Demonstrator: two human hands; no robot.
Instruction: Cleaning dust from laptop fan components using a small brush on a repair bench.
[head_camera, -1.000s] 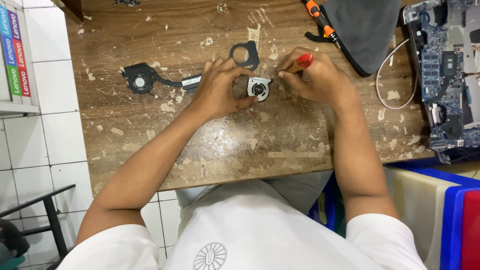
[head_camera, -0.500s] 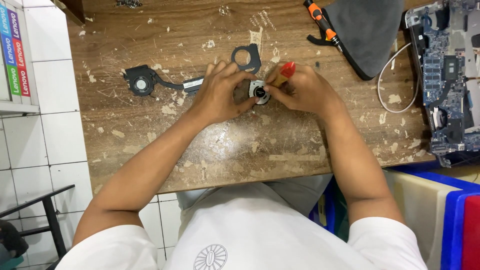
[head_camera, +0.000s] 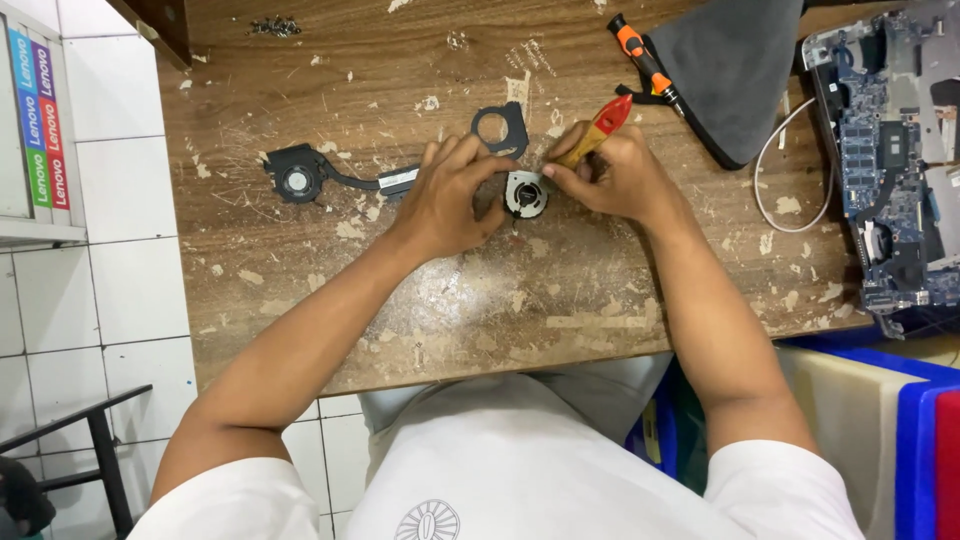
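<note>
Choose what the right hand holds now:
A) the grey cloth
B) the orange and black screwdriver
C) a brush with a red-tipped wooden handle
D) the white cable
C: the right hand grips the brush over the small round fan, while the screwdriver lies apart on the table.

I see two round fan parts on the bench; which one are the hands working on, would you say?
The small round fan at the middle, pinched between the left hand and right hand. The other fan housing lies untouched farther left, joined to a flat bar.
</note>
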